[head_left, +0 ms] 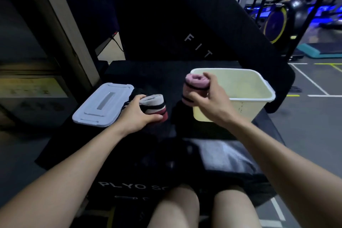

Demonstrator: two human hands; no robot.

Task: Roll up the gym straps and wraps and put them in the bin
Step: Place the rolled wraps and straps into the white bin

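Note:
My right hand (207, 98) grips a rolled pink wrap (194, 85) with black stripes, held upright in the air just left of the cream bin (259, 87). The bin stands open on a black padded box and its visible inside looks bare. My left hand (137, 114) holds a second rolled wrap (155, 106), white with black and dark red stripes, low over the black surface between the lid and the bin. Dark fabric lies under that hand; I cannot tell what it is.
A white bin lid (103, 105) lies flat at the left on the black box (140, 163). A black upright pad (185, 24) rises behind. My knees show at the bottom. Gym machines and floor markings fill the right background.

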